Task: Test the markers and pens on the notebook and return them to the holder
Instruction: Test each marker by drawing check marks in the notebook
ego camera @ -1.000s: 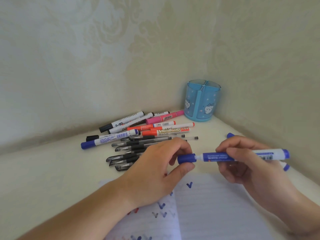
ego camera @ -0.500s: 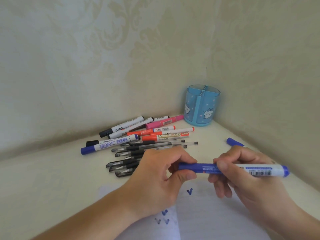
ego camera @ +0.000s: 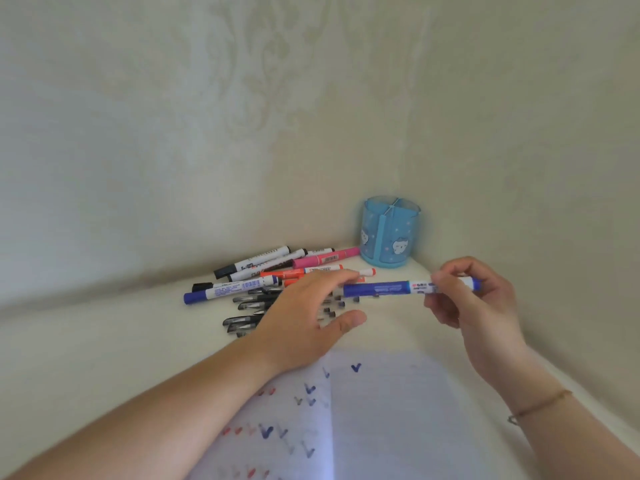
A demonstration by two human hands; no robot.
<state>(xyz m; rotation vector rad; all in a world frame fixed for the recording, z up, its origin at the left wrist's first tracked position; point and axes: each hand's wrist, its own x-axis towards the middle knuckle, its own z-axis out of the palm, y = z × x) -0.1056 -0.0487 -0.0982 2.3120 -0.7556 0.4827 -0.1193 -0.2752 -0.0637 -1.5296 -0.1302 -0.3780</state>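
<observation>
The right hand (ego camera: 476, 299) pinches a capped blue whiteboard marker (ego camera: 408, 289) near its rear end, thumb and forefinger curled round the white labelled part of the barrel, the marker lying level in the air with its blue cap pointing to 9 o'clock. The left hand (ego camera: 304, 317) is spread with straight, relaxed fingers at 9 o'clock from the marker; its fingertips (ego camera: 349, 277) lie just beside the cap end, and whether they touch it cannot be told. It holds nothing.

Under and beyond the left hand, at 10 o'clock, lies a loose heap on the table (ego camera: 104, 344): black gel pens (ego camera: 249, 308) nearest, then a blue-capped marker (ego camera: 230, 289), orange markers (ego camera: 298, 273), two black-capped markers (ego camera: 252, 261) and a pink marker (ego camera: 327, 258) farthest back.

At 12 o'clock from the hands, in the corner where two pale patterned walls meet, stands the blue pen holder (ego camera: 389, 233), upright, divided into compartments, with cartoon faces on its side.

At 6 o'clock the open notebook (ego camera: 381, 420) lies flat, its lined pages carrying small blue, red and grey tick marks (ego camera: 356, 367). A thin bracelet (ego camera: 540, 405) circles the right wrist.
</observation>
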